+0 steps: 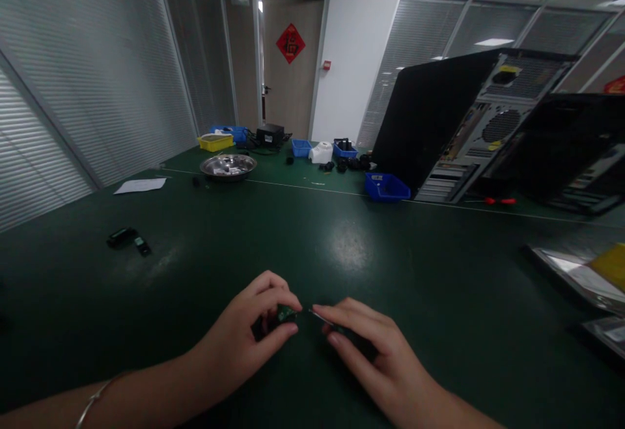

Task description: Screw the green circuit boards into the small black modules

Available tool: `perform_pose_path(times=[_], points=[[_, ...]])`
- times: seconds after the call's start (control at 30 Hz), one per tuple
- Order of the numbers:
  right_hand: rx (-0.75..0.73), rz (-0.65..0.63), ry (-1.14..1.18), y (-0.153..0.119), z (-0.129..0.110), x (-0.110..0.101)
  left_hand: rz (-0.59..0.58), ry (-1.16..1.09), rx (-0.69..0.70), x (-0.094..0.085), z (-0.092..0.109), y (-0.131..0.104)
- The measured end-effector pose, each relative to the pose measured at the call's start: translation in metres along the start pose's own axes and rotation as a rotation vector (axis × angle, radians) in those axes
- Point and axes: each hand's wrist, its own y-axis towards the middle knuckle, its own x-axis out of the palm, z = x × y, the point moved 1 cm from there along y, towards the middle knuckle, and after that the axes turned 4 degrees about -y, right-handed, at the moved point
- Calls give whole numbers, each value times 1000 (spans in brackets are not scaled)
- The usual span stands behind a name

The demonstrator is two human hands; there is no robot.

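Observation:
Between the thumb and fingers of my left hand is a small green circuit board, partly covered by the fingers. My right hand pinches a thin, pale metallic piece; its tip points left at the board, a small gap apart. Most of that piece is hidden under the fingers, so its kind cannot be made out. Both hands are just above the dark green table, near its front. Farther left on the table lie two small black parts, one with a pale label.
A steel bowl and white paper lie at the back left. A blue bin stands beside a black computer case. Metal-coloured flat units lie at the right edge. Yellow tray and small bins line the back.

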Motion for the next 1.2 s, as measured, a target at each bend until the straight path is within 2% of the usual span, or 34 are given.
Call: perform_pose_path(times=[0.27, 0.43, 0.6, 0.77, 0.87, 1.03, 1.2], points=[[24, 1, -5, 0, 3, 0, -140, 70, 90, -3, 3, -4], [15, -3, -3, -1, 5, 1, -134, 9, 192, -6, 6, -3], [-12, -2, -36, -2, 4, 0, -131, 8, 96, -2, -2, -4], [-29, -15, -181, -1, 4, -6, -145, 83, 43, -3, -2, -3], [-39, -4, -206, 0, 4, -9, -132, 68, 86, -5, 1, -1], [-59, -64, -250, 0, 4, -8, -209, 37, 214, -3, 0, -1], [-62, -94, -348, -2, 3, -7, -109, 77, 93, -2, -4, 0]])
